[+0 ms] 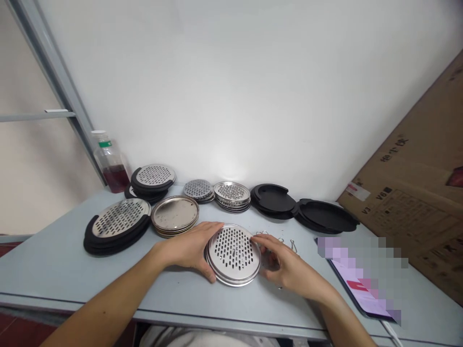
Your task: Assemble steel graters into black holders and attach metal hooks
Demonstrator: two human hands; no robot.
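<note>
A round perforated stainless steel plate (pixel 233 254) with slotted holes lies in front of me, apparently on a second disc. My left hand (pixel 190 248) grips its left rim, and my right hand (pixel 285 265) holds its right rim. Several small wire clips (pixel 278 239) lie just beyond my right fingers. Behind the plate are a stack of plain steel pans (pixel 175 215), a stack of perforated plates in black rings (pixel 117 225), smaller perforated stacks (pixel 232 196), and black plastic lids (pixel 324 216).
The pale grey table (pixel 108 284) ends in a front edge near my body. A plastic bottle of dark red liquid (pixel 110 166) stands at the back left. A phone with a pixelated screen (pixel 361 277) lies at the right, and a cardboard sheet (pixel 408 193) leans beyond it against a white wall.
</note>
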